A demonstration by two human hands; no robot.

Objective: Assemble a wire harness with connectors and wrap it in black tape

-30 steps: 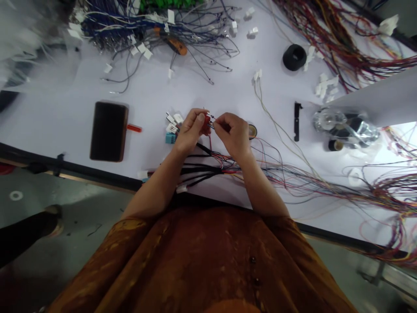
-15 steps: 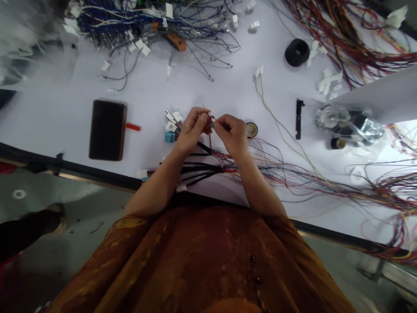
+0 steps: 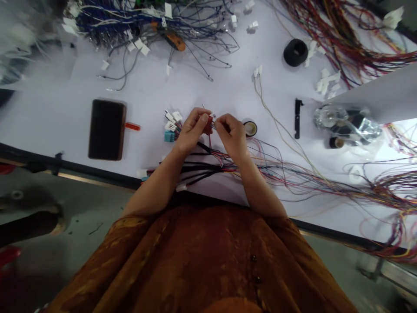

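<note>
My left hand (image 3: pixel 193 129) is closed around a small red connector (image 3: pixel 209 125), pinched between thumb and fingers. Close on its right, my right hand (image 3: pixel 232 134) pinches a thin wire (image 3: pixel 214 124) by its end, at the face of the connector. Whether the wire tip sits inside the connector is too small to tell. Beside my left hand lie a teal connector (image 3: pixel 169 136) and several white connectors (image 3: pixel 170 126). Under my wrists runs the wire harness (image 3: pixel 224 167), with black-sleeved branches. A roll of tape (image 3: pixel 250 128) lies just right of my right hand.
A dark phone-like device (image 3: pixel 107 129) and an orange-red strip (image 3: pixel 132 126) lie at left. Blue wires (image 3: pixel 107 21) and an orange-handled tool (image 3: pixel 175 42) are at the back. On the right are a black roll (image 3: pixel 295 52), a black tool (image 3: pixel 297 118) and a plastic bag (image 3: pixel 348 124).
My right fingers have shifted slightly at the connector; both hands keep their grip. On the floor at left, a person's leg has moved.
</note>
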